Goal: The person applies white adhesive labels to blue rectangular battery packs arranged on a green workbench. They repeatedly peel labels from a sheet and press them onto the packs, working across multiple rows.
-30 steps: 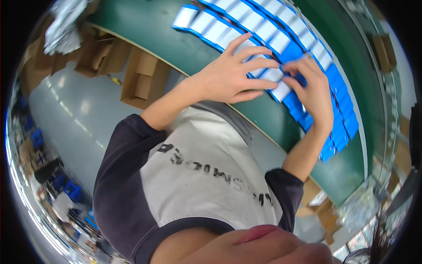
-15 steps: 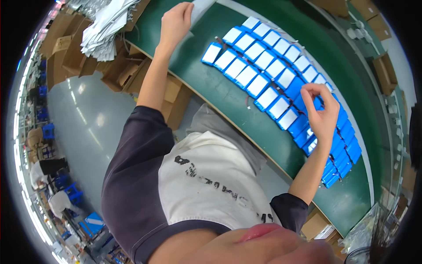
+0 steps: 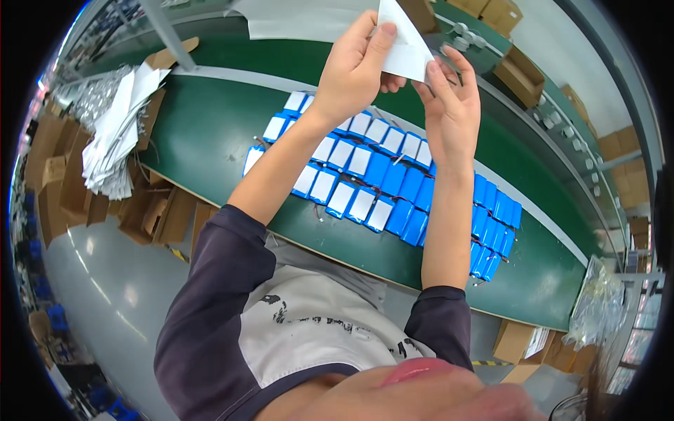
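My left hand is closed on a folded or bent white sheet, raised over the far side of the green table. My right hand is at the sheet's lower right corner, thumb and a fingertip on its edge and the other fingers loosely curled. Below the hands lie rows of blue-wrapped battery packs with thin wires. Those to the left and middle carry white rectangular pads; those to the right show bare blue tops. My forearms hide some of the packs.
The green table has a pale strip along its far part. On its left are a pile of white sheets and cardboard boxes. A clear plastic bag hangs at the right end. A large white sheet lies farther back.
The view has turned. My left hand has brought the white sheet rightward, and my right hand has risen from above the packs to meet its corner.
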A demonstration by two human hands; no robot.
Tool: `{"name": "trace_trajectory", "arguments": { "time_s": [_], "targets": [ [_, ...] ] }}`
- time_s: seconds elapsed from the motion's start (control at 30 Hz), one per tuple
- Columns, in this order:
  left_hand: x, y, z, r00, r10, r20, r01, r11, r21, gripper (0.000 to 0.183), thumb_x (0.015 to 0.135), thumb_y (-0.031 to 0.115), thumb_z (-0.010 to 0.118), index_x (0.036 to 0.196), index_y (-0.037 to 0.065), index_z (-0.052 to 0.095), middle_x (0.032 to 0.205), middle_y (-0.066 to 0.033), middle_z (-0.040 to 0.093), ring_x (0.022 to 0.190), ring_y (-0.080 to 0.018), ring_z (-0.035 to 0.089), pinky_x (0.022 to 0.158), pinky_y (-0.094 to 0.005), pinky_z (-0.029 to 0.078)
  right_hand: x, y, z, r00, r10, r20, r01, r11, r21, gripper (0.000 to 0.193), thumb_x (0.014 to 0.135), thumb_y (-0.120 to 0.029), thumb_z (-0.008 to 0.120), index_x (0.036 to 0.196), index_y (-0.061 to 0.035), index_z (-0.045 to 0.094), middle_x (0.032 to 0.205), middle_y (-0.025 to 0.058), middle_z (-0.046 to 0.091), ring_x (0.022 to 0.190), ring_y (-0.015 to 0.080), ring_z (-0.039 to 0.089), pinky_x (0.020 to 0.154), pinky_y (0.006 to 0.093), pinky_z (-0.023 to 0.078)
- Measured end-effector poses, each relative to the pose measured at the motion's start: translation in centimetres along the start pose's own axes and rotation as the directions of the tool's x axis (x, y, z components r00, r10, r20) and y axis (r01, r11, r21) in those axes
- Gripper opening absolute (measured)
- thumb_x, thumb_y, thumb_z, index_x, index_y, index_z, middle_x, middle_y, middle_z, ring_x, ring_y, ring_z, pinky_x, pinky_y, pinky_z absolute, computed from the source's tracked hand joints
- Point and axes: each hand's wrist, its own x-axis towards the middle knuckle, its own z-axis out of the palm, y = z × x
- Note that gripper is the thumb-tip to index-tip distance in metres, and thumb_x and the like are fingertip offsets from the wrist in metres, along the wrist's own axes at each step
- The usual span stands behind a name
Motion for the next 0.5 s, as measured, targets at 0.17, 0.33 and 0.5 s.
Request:
{"name": "trace_trajectory", "arguments": {
  "time_s": [0.17, 0.33, 0.5],
  "targets": [
    [1.6, -1.7, 1.2, 0.959, 0.271, 0.088, -0.285, 0.918, 0.277, 0.019, 0.111, 0.017, 0.049, 0.104, 0.000, 0.056, 0.072, -0.0023, 0.059, 0.067, -0.0063, 0.057, 0.055, -0.0257, 0.045, 0.7, -1.3, -4.3, 0.900, -0.406, 0.156, 0.404, 0.649, -0.644, 0.022, 0.091, -0.017, 0.079, 0.109, -0.0078, 0.071, 0.101, 0.0027, 0.064, 0.096, 0.0159, 0.060, 0.082, 0.0300, 0.050],
    [1.4, -1.7, 1.1, 0.943, 0.312, 0.118, -0.333, 0.865, 0.376, 0.016, 0.108, 0.013, 0.052, 0.108, -0.002, 0.056, 0.074, -0.0118, 0.063, 0.065, -0.0140, 0.062, 0.057, -0.0316, 0.046, 0.1, -2.0, -2.7, 0.844, -0.486, 0.226, 0.409, 0.313, -0.857, 0.029, 0.082, -0.028, 0.086, 0.100, -0.0076, 0.075, 0.099, 0.0037, 0.071, 0.101, 0.0227, 0.058, 0.089, 0.0368, 0.048],
    [1.8, -1.8, 0.3, 0.921, 0.342, 0.186, -0.390, 0.793, 0.468, 0.016, 0.105, 0.013, 0.054, 0.110, -0.001, 0.060, 0.075, -0.0182, 0.067, 0.063, -0.0289, 0.069, 0.057, -0.0367, 0.049, 0.0, -1.5, -1.7, 0.859, -0.489, 0.151, 0.361, 0.370, -0.856, 0.030, 0.080, -0.027, 0.088, 0.100, -0.0081, 0.077, 0.098, 0.0030, 0.072, 0.098, 0.0218, 0.059, 0.086, 0.0361, 0.049]
  ]
}}
